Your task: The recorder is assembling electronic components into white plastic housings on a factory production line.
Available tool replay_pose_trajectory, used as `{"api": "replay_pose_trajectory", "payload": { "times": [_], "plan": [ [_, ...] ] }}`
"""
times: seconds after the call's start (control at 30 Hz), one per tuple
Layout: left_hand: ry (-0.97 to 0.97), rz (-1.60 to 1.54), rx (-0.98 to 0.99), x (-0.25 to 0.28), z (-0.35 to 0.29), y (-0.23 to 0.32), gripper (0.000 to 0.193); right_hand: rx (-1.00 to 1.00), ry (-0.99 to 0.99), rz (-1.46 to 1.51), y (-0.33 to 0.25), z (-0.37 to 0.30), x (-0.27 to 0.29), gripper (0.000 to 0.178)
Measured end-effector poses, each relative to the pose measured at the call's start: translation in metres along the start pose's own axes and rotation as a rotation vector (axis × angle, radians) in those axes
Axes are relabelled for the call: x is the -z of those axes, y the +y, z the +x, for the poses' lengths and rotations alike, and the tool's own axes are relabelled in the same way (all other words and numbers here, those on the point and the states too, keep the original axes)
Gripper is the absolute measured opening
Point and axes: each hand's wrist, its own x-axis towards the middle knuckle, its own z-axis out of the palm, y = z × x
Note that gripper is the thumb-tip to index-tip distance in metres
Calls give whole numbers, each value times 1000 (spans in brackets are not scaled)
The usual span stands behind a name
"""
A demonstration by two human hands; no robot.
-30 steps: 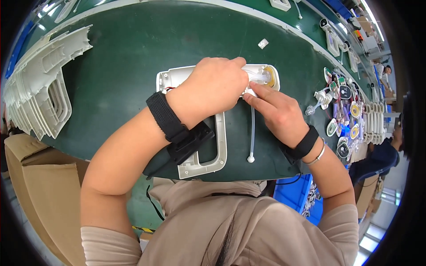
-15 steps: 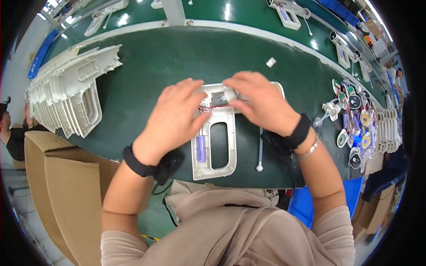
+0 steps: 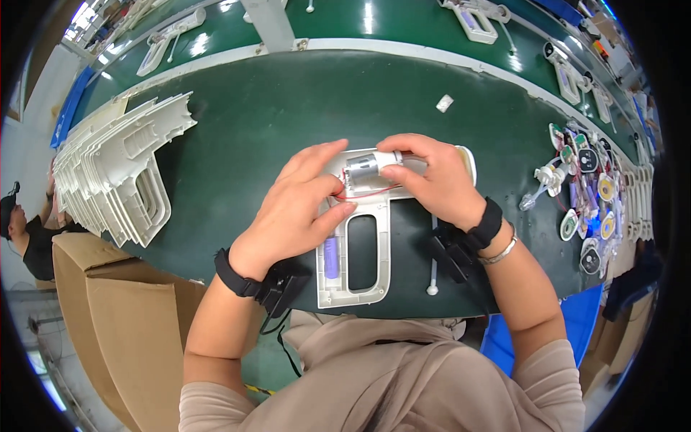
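A white plastic housing half (image 3: 385, 277) with a looped handle lies on the table in front of me. A purple battery cell (image 3: 330, 258) sits in its handle. In the upper part is a small silver motor (image 3: 362, 166) with a white end piece. My right hand (image 3: 435, 173) pinches that white end between thumb and fingers. My left hand (image 3: 295, 205) rests over the housing's left side, fingers apart, the index fingertip by the thin red wires (image 3: 371, 193) at the motor's other end. A clear tube with a white ball end (image 3: 432, 289) hangs down beside the handle.
Stacked white housing halves (image 3: 119, 173) stand at the left, above a cardboard box (image 3: 137, 317). Wired parts (image 3: 590, 187) are heaped at the right, beside more white shells (image 3: 639, 201). A small white piece (image 3: 444, 103) lies farther back. Part-built units (image 3: 475, 25) sit on the green line beyond.
The motor was mostly covered and now shows, tilted, in the housing's upper part. My right fingers have closed on its white end. My left fingers have shifted slightly at the wires.
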Motion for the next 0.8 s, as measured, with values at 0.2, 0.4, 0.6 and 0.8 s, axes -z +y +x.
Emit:
{"api": "replay_pose_trajectory", "payload": {
  "times": [0.2,0.4,0.6,0.8],
  "plan": [
    [-134,316,-28,3,6,0,15,204,-60,-269,2,-1,-8,16],
    [224,265,82,16,-3,5,31,256,63,-398,-20,-22,20,19],
    [11,395,-124,-2,30,25,53,316,-56,-638,-13,-32,9,20],
    [-142,314,-99,-12,36,16,55,244,-36,-633,-5,-36,4,17]
  ]
}}
